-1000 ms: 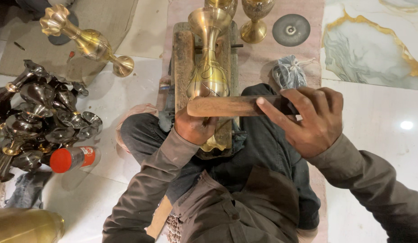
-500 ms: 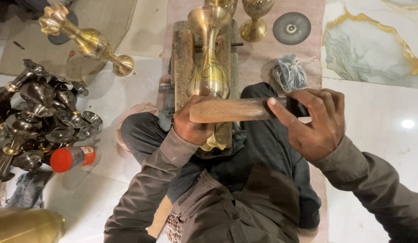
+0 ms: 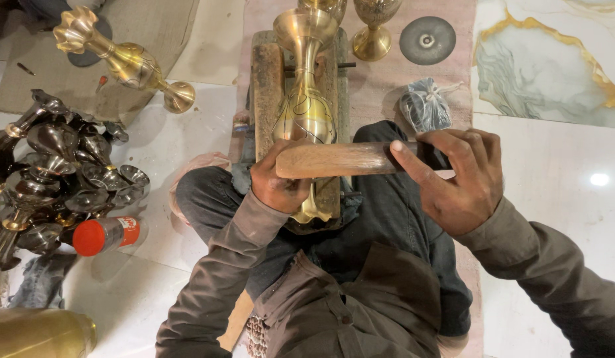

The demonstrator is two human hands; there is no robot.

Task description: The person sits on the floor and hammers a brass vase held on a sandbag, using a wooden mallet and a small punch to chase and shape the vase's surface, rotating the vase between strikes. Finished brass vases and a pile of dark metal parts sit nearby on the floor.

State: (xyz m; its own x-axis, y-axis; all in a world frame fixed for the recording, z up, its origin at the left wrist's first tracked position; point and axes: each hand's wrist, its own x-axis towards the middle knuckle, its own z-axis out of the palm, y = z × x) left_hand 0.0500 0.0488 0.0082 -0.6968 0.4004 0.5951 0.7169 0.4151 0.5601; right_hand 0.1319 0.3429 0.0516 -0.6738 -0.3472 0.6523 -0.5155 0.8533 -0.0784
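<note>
Here the left hand (image 3: 278, 185) and right hand (image 3: 463, 179) close their fingers round the ends of a wooden block (image 3: 340, 159), held crosswise over a brass vase (image 3: 306, 106) that lies cradled lengthwise in a wooden jig (image 3: 268, 73), steadied across the lap.

A cylindrical can (image 3: 103, 235) with a red cap and a red-and-white label is lying on its side on the pale floor (image 3: 155, 278), near the left edge, just beside a heap of dark metal vases (image 3: 52, 172).

A small tied clear plastic bag (image 3: 425, 106) is sitting on the pink mat (image 3: 387, 73).
</note>
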